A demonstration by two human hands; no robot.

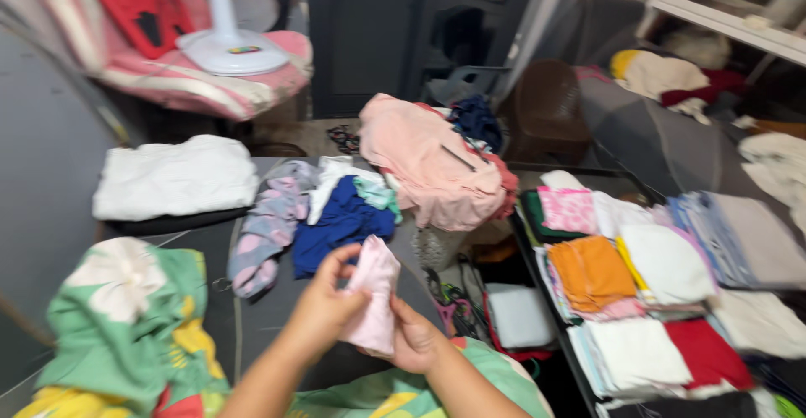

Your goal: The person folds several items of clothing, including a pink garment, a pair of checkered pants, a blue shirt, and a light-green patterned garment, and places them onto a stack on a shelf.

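Both my hands hold a small pale pink cloth upright in front of me. My left hand grips its upper left edge with the fingers curled over it. My right hand clasps its lower right side from below. Just beyond the cloth lies a loose heap of clothes: a blue garment, a purple and pink patterned piece and a white one. A larger pile topped by a salmon pink garment fills a basket behind them.
A folded white stack lies at the left. A green floral cloth covers the near left. Several stacks of folded clothes fill the right side. A standing fan and a brown basket stand at the back.
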